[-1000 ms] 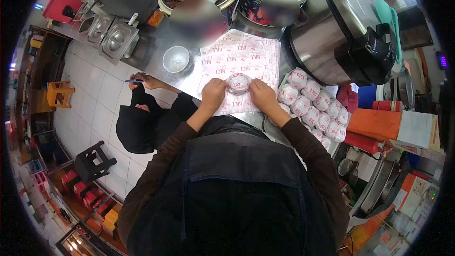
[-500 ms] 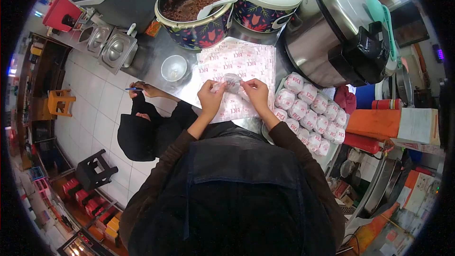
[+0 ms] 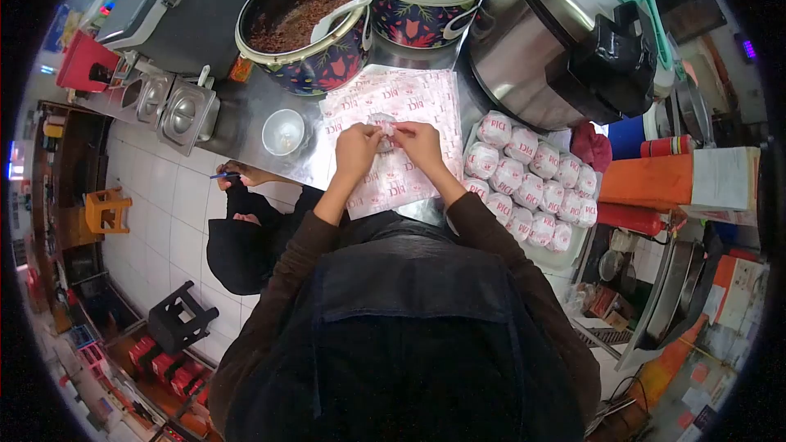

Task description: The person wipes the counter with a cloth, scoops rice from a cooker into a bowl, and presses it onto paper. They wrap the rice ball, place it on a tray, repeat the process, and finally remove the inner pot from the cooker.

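Observation:
Both my hands pinch the paper of a small paper-wrapped parcel point(image 3: 381, 120) above a stack of printed paper sheets point(image 3: 396, 186). My left hand point(image 3: 358, 152) holds it from the left, and my right hand point(image 3: 418, 146) from the right, with fingertips close together. Fingers partly cover the parcel, and its contents are hidden. Right of my hands, several finished-looking wrapped parcels point(image 3: 508, 176) sit in rows on a pale tray point(image 3: 558, 259). To the left stands a small white bowl point(image 3: 284, 132).
Behind the paper stands a patterned pot point(image 3: 303, 74) of brown rice with a white rice paddle point(image 3: 340, 18) in it. Beside it are a lidded patterned pot point(image 3: 423, 23) and a big steel cooker point(image 3: 524, 41). Another person point(image 3: 237, 250) sits low at left, holding a phone-like object.
My fingertips have drawn closer together, gathering the parcel's paper. The whole view has shifted slightly, with the pots and tray lying further left in it.

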Demonstrator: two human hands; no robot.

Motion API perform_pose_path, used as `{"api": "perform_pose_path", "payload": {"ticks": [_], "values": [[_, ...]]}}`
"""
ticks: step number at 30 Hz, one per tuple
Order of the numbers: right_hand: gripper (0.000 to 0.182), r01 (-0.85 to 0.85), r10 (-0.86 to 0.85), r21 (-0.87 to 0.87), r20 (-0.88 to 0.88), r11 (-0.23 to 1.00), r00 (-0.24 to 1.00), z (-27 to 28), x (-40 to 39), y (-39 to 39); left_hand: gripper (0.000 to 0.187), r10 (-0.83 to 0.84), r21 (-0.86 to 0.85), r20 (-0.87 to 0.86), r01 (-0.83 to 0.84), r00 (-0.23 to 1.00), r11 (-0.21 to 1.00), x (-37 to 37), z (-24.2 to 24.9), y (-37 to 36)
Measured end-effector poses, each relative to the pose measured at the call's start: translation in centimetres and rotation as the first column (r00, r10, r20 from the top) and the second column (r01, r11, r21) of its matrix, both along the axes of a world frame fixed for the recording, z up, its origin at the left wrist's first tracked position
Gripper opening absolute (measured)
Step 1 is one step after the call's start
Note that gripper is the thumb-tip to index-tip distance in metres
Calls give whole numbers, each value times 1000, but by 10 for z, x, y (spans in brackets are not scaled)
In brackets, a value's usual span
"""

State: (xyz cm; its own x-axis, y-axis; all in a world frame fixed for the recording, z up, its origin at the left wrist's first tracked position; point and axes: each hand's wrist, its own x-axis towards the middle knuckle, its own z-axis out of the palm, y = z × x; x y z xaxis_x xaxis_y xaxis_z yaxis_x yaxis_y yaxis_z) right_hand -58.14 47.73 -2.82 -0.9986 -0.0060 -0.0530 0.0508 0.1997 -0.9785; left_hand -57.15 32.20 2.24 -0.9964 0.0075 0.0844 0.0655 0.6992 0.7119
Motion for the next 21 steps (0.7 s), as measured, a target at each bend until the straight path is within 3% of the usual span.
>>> {"api": "perform_pose_path", "payload": {"ticks": [4, 6, 7, 8, 9, 11, 12, 13, 14, 16, 17, 18, 19, 20, 21], "values": [[14, 68, 2, 236, -285, 969, 959, 0, -14, -7, 29, 42, 74, 155, -54, 987, 996, -22, -7, -3], [16, 150, 27, 331, -473, 932, 881, 2, -23, -11, 54, 196, -109, -141, -212, 970, 971, -22, -28, 0], [11, 160, 38, 336, -512, 928, 858, 13, -18, -15, 58, 161, -107, -9, -161, 987, 981, -25, -35, -7], [11, 69, 181, 561, -378, 825, 908, -3, -21, -25, 54, 115, -73, 24, -113, 993, 991, -24, -45, -12], [14, 14, 258, 647, -323, 762, 911, -8, -14, -35, 53, 27, -105, 213, -5, 977, 994, -27, -51, -19], [22, 53, 390, 729, -425, 683, 817, 27, 12, -38, 47, -72, 119, 196, 49, 978, 992, -19, -54, -24], [29, 247, 325, 726, -549, 642, 770, 22, 21, -42, 46, -61, 381, 365, -89, 929, 920, -17, -47, -29], [36, 427, 282, 693, -663, 581, 694, 16, 29, -43, 45, -90, 573, 527, -275, 845, 772, -18, -41, -32], [48, 416, 224, 668, -655, 617, 721, 28, 41, -36, 44, -153, 608, 499, -219, 853, 763, -23, -45, -37], [49, 254, 154, 627, -521, 737, 840, 22, 28, -32, 45, -248, 640, 451, -117, 857, 760, -26, -35, -35], [49, 176, 131, 582, -446, 794, 885, 17, 19, -26, 44, -304, 697, 494, -162, 814, 699, -31, -26, -29], [47, 63, 47, 469, -219, 881, 975, 31, 10, -16, 44, -358, 739, 534, -218, 766, 638, -35, -17, -24], [51, 163, -113, 389, -148, 907, 983, 34, 2, -10, 44, -410, 769, 566, -278, 715, 576, -39, 0, -20], [52, 155, -115, 252, -166, 955, 979, 35, -1, 7, 45, -554, 836, 532, -296, 641, 461, -38, 18, -14], [48, 234, -216, 89, -171, 968, 961, 48, 12, 29, 45, -509, 815, 516, -211, 689, 540, -34, 27, -9]]}}
